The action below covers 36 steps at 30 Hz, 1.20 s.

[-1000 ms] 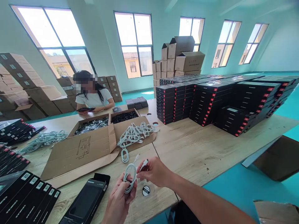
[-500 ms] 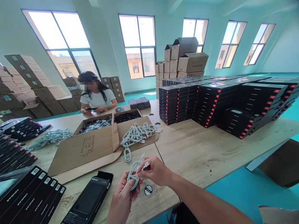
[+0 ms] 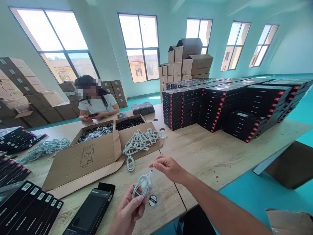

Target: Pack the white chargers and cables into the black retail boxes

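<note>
Coiled cable (image 3: 144, 182) in left hand (image 3: 130, 205), right hand (image 3: 170, 168) near its tip.

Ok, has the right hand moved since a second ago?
Yes. The right hand has moved forward and right, away from the round black-and-white label.

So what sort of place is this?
Probably a packing workshop: flat black red-labelled boxes stand stacked on the wood-grain table, brown cardboard cartons are piled behind, and the left hand holds a coiled white cable.

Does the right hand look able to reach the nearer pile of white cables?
Probably yes: the nearer pile of white cables lies just beyond the right hand, with no box standing between them.
</note>
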Motion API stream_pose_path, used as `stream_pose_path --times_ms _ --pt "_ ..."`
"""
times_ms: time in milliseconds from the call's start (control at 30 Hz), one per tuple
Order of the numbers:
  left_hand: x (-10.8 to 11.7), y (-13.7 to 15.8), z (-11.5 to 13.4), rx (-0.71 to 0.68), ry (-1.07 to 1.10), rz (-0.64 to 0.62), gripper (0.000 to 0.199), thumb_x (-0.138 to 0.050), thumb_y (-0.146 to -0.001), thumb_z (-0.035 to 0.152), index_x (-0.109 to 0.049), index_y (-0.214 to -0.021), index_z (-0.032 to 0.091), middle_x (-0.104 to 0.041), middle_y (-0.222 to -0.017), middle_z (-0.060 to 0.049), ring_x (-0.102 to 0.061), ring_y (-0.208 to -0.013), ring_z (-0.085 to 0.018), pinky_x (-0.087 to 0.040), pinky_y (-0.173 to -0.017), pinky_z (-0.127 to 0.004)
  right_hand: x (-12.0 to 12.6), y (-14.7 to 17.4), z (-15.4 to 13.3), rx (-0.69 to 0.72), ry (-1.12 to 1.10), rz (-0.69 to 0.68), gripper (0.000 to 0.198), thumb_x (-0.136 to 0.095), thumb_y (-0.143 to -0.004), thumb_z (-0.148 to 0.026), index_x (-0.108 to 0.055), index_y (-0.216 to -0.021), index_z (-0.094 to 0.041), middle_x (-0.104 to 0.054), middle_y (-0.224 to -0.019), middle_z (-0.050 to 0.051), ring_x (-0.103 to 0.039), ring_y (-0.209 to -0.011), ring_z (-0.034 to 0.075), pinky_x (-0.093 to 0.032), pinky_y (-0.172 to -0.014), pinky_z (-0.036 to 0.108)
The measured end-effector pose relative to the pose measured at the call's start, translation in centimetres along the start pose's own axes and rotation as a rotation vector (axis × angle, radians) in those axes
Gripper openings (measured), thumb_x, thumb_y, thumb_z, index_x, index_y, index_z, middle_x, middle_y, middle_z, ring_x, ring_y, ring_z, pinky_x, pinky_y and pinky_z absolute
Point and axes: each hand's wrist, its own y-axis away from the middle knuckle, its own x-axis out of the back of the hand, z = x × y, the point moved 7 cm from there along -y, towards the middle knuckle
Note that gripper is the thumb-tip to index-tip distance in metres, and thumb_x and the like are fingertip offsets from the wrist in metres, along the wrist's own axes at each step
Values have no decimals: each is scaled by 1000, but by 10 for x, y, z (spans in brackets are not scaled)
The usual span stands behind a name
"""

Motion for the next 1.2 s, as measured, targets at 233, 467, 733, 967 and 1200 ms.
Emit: stream_pose_path --times_ms 233,467,733,967,1200 --pt "-20 11 4 56 51 -159 41 -86 -72 48 -64 -93 20 -55 -69 4 -30 -52 -5 -20 -50 -24 -19 8 -10 67 129 -314 20 -77 -84 -40 -82 -84 -21 -63 -87 3 -58 -79 16 -44 -70 26" --pt "-11 13 -1 66 -194 -198 43 -73 -82 59 -60 -98 21 -42 -62 7 -24 -52 -6 -14 -48 -25 -48 13 7 -95 -153 -404 17 -65 -89 -33 -60 -81 -19 -50 -63 -7 -41 -58 10 -32 -56 23" --pt "-4 21 15 92 -354 -129 58 -75 -76 67 -60 -110 22 -41 -62 8 -24 -53 -7 -15 -50 -26 -80 14 30 -311 -762 -303 47 -84 -73 -55 -58 -85 -18 -57 -62 -6 -46 -54 7 -33 -53 20" --pt "-7 25 19 103 -327 -111 70 -75 -74 68 -55 -123 21 -39 -60 9 -23 -52 -7 -15 -51 -27 -82 13 20 -246 -849 -331 50 -88 -70 -58 -66 -88 -17 -64 -71 -3 -59 -61 9 -44 -57 21" --pt "-7 19 -2 101 -252 -176 43 -69 -83 62 -57 -91 21 -47 -64 5 -32 -53 -7 -19 -50 -26 -74 10 6 -159 -637 -357 41 -90 -67 -53 -75 -74 -15 -67 -68 -1 -59 -68 13 -46 -68 27"
